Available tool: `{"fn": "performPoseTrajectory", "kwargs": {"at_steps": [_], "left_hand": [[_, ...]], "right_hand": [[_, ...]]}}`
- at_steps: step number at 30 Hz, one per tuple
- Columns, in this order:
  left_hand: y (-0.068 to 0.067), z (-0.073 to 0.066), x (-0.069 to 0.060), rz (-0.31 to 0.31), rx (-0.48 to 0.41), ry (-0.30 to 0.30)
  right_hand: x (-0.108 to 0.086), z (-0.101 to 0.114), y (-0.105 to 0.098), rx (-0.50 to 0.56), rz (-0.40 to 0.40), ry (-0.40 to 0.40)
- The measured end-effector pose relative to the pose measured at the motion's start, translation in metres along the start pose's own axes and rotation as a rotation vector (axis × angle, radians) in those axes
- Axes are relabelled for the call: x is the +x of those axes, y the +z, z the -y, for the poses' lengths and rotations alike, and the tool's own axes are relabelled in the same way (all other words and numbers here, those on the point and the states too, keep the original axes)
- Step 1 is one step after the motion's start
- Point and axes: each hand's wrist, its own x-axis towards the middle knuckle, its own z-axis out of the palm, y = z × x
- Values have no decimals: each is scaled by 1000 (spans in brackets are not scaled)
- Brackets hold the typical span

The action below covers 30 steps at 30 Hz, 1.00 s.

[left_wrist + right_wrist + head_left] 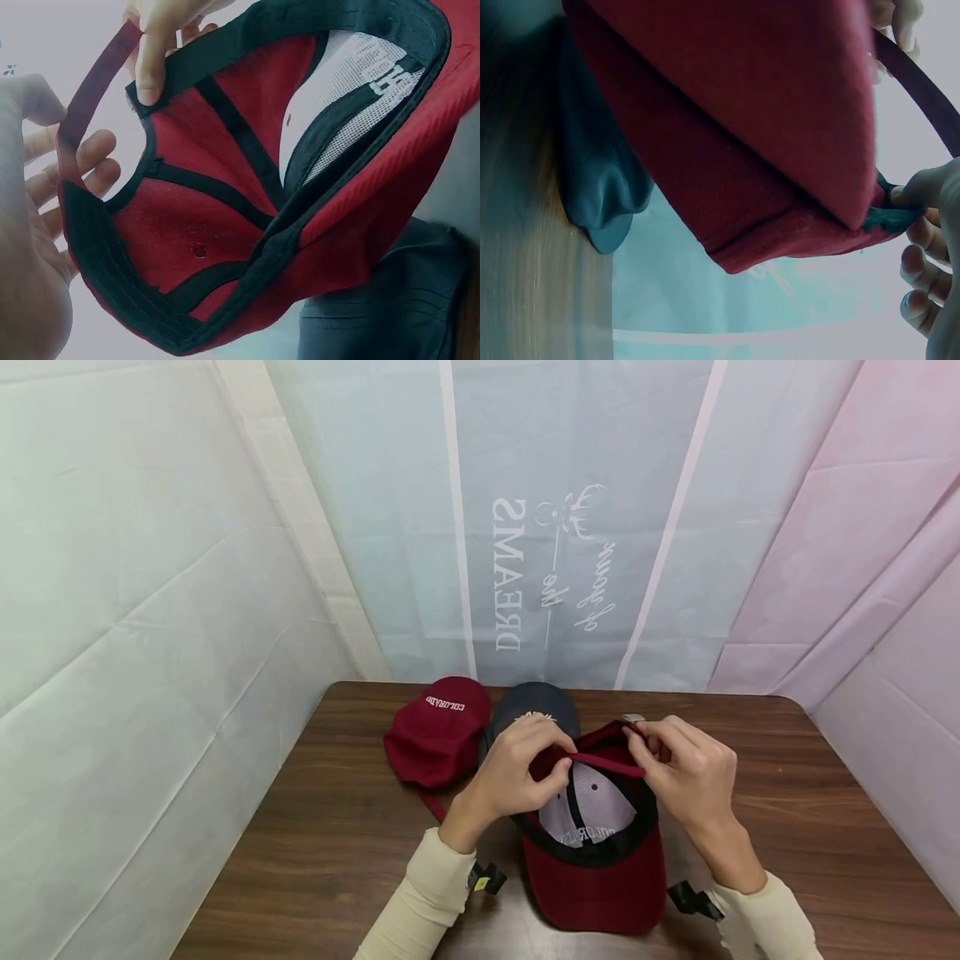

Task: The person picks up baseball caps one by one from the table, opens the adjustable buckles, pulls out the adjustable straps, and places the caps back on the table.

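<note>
A dark red baseball cap (596,893) is held up over the table, its inside turned toward the head view and its brim pointing down. My left hand (521,768) pinches the cap's back strap (611,766) between thumb and fingers. At the other side of the back opening, my right hand (690,772) grips the edge and the strap's end. A small metal buckle (633,717) shows beside the right fingers. In the left wrist view the strap (97,82) arches between both hands, and the cap's black sweatband (217,52) and pale mesh front panel are visible.
A second dark red cap (438,735) lies at the back left of the brown wooden table (315,860), its strap trailing forward. Next to it sits a dark blue-grey cap (536,697), partly hidden by my left hand. Fabric curtains (375,527) stand behind and beside the table.
</note>
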Motion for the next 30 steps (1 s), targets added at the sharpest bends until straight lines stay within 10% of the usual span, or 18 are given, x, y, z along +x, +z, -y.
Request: {"fn": "performPoseTrajectory", "kwargs": {"at_steps": [15,30], "left_hand": [[4,2,8,-67,40,16],[8,-5,14,197,173,-347]], "right_hand": [[1,2,-5,100,39,49],[1,5,-5,201,50,10]]}}
